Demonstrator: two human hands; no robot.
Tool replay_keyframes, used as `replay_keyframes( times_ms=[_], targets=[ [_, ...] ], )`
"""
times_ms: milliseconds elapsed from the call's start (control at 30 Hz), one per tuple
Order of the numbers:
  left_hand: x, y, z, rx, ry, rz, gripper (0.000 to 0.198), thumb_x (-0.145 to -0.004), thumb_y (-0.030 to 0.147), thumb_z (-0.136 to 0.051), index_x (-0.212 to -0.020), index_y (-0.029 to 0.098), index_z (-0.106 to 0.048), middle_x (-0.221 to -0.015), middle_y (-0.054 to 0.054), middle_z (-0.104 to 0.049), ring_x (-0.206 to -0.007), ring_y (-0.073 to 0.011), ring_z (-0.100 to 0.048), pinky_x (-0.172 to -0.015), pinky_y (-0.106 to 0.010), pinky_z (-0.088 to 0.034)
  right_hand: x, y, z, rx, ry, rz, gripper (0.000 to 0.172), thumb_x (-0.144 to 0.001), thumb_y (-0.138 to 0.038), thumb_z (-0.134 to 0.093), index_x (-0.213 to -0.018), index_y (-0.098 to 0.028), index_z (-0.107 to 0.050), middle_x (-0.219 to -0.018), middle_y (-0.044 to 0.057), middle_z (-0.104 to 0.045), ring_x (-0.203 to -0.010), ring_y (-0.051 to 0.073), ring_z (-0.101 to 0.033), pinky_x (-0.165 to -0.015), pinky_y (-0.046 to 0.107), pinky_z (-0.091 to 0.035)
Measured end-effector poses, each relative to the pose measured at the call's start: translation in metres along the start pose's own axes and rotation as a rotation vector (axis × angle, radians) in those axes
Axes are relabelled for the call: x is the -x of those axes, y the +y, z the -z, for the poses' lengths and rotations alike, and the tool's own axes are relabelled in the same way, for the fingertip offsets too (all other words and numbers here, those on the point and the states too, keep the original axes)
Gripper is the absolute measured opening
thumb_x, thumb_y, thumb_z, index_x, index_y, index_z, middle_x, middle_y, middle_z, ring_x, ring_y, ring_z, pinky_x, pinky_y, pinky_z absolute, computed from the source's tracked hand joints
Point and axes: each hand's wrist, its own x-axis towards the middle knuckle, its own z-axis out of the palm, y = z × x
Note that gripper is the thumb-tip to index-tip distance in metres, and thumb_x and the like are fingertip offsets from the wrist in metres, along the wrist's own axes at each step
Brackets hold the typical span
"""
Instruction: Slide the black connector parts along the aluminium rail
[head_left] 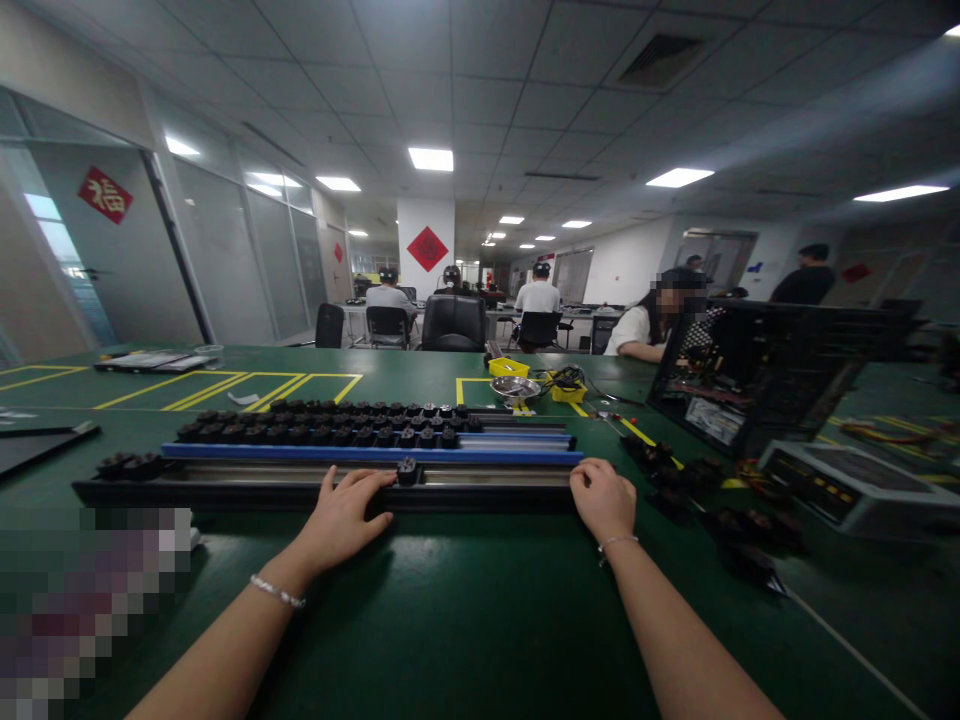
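Observation:
A long black track rail [495,478] with a metallic channel lies across the table before me. One small black socket-like module [407,471] sits in its channel, and two more are at the left end. My left hand [341,515] is open over the rail's front edge, its fingertips reaching the left side of the middle module. At the rail's right end, my right hand [606,498] is closed with curled fingers around the end; the fingertips are partly hidden. Just behind runs a blue-edged rail [360,453], with rows of similar black modules [315,430] on and behind it.
On the right stand an open computer case [765,370] and a grey power supply unit [862,485], with loose black modules [667,470] nearby. A metal bowl [514,388] and yellow trays [508,368] sit behind the rails. A person [637,330] sits across the green table [465,620].

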Motion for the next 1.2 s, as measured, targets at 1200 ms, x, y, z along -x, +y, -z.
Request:
replay_keyframes(
  times_ms=[1200],
  targets=[
    [-0.0009, 0.0095, -0.0013, 0.001, -0.001, -0.004, 0.049, -0.075, 0.040, -0.047, -0.123, 0.030, -0.041, -0.125, -0.002, -0.054, -0.115, -0.0238, -0.045, -0.103, -0.060, -0.002, -0.0002, -0.0029, 0.0032, 0.011, -0.024, -0.024, 0.026, -0.074, -0.024, -0.040, -0.069, -0.023, -0.065, -0.101, 0.000, -0.059, -0.084, 0.014, -0.053, -0.082, 0.034, -0.028]
  ],
)
